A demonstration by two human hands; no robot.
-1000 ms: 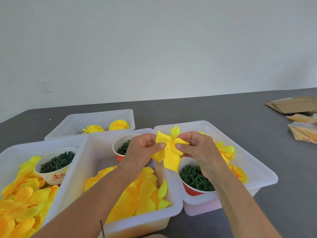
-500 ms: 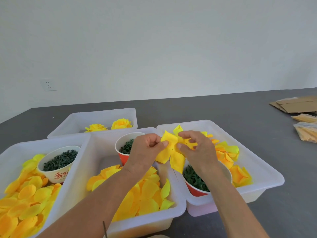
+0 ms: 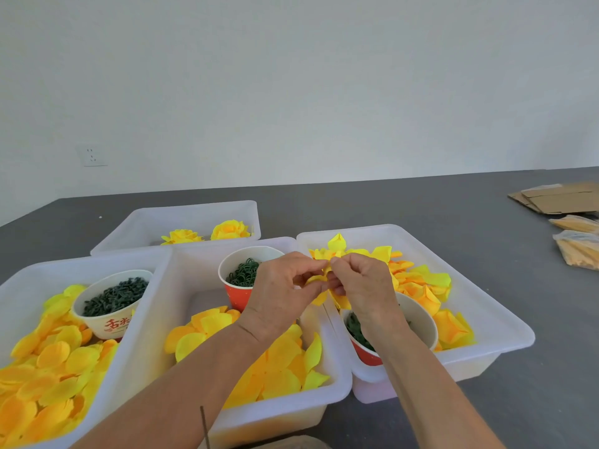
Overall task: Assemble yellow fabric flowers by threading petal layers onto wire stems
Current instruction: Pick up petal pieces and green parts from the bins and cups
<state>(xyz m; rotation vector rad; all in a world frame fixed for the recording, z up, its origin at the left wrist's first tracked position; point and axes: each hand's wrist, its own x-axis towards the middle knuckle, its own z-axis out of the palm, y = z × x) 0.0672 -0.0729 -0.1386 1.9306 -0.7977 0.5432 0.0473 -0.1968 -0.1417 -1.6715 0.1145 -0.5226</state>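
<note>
My left hand [image 3: 285, 286] and my right hand [image 3: 363, 286] meet above the gap between the middle and right bins, both pinching one yellow fabric petal layer [image 3: 337, 247]. Most of the layer is hidden behind my fingers; petal tips stick out above and below. A thin dark wire stem [image 3: 205, 426] rises at the bottom edge by my left forearm. Two finished yellow flowers [image 3: 207, 233] lie in the far bin.
White bins hold loose yellow petals: left [image 3: 48, 367], middle [image 3: 278, 361], right [image 3: 431, 296]. Paper cups of dark green pieces stand in them: left [image 3: 113, 299], middle [image 3: 243, 273], right [image 3: 366, 335]. Cardboard [image 3: 557, 197] and bagged material [image 3: 577, 251] lie far right on the grey table.
My hands have drawn closer together and bunched the petal layer, which was spread flat between them a second ago. The view has shifted a little to the left.
</note>
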